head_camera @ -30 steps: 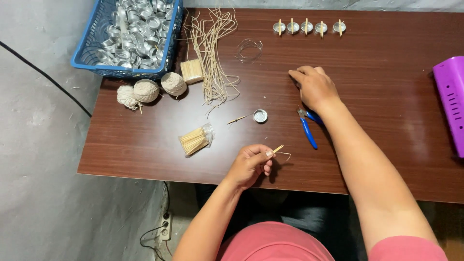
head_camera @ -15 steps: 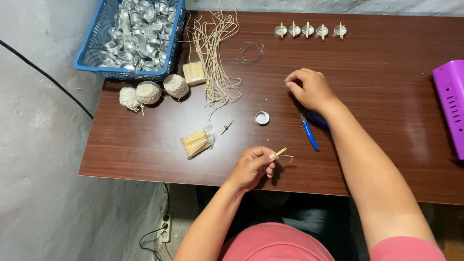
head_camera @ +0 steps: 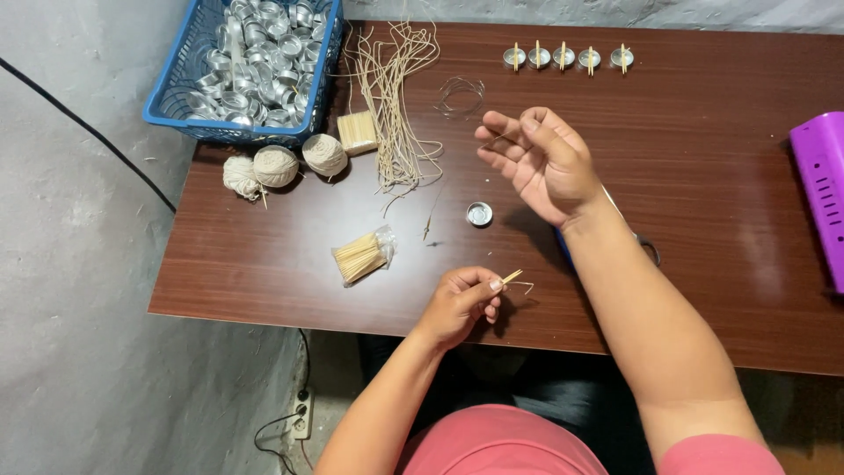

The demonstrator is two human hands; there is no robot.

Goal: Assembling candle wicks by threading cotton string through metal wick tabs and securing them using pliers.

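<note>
My left hand (head_camera: pixel 464 301) is near the table's front edge, pinching a short wooden stick (head_camera: pixel 512 276) with a thin wire loop at its tip. My right hand (head_camera: pixel 542 160) is raised above the brown table (head_camera: pixel 703 176), palm up and fingers spread, with nothing clearly in it. A small metal cup (head_camera: pixel 479 214) sits on the table just left of that hand. A thin piece of wick (head_camera: pixel 431 215) lies beside the cup. A plastic bag of toothpicks (head_camera: pixel 362 257) lies left of my left hand.
A blue basket (head_camera: pixel 176 119) of metal cups stands at the back left, with three twine balls (head_camera: pixel 276 165), a toothpick block (head_camera: pixel 358 132) and cut strings (head_camera: pixel 400 105) beside it. Several cups with sticks (head_camera: pixel 563 58) line the back edge. Blue pliers (head_camera: pixel 649 249) lie under my right forearm. A purple box (head_camera: pixel 822 193) sits far right.
My right hand has lifted off the table near the pliers, moved left and turned palm up. My left hand still holds the stick in the same place.
</note>
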